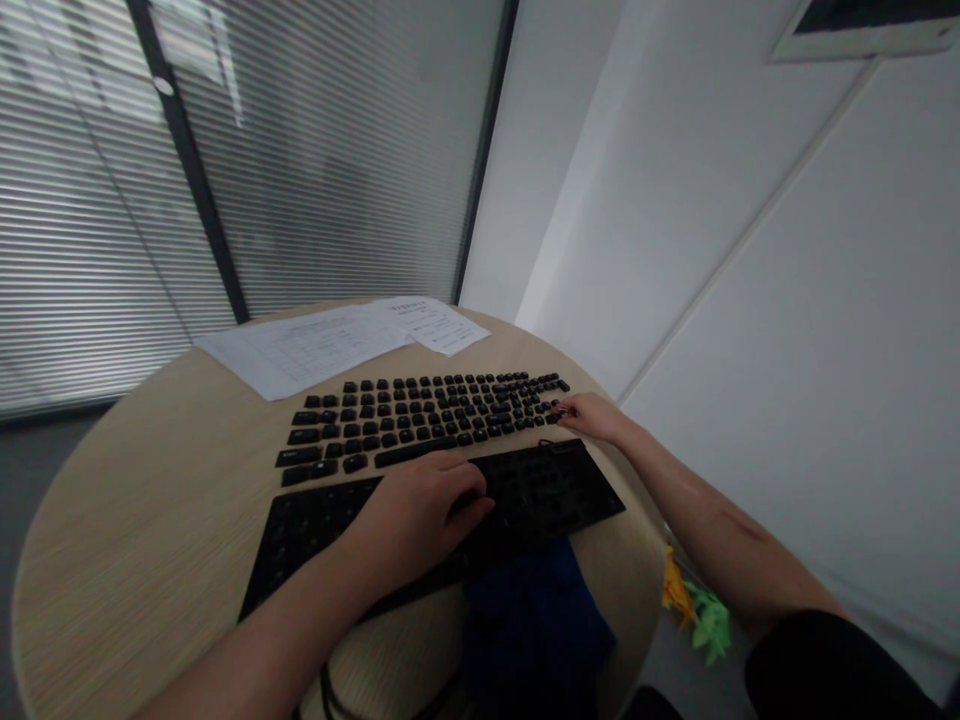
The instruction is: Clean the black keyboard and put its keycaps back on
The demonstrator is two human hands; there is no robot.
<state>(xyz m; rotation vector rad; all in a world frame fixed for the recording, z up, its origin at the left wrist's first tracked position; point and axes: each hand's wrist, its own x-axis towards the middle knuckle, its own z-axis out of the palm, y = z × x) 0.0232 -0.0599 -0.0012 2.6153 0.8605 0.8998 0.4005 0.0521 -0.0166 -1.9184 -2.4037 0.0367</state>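
Carefully, we're reaching our right hand [592, 415] to the keys [416, 451], risking skewed rows by brushing neighbours; our left hand [420, 500] is covering the keyboard [555, 485], both grips unclear.

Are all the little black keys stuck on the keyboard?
No, many loose keys lie in rows on the wooden table, just beyond the black keyboard.
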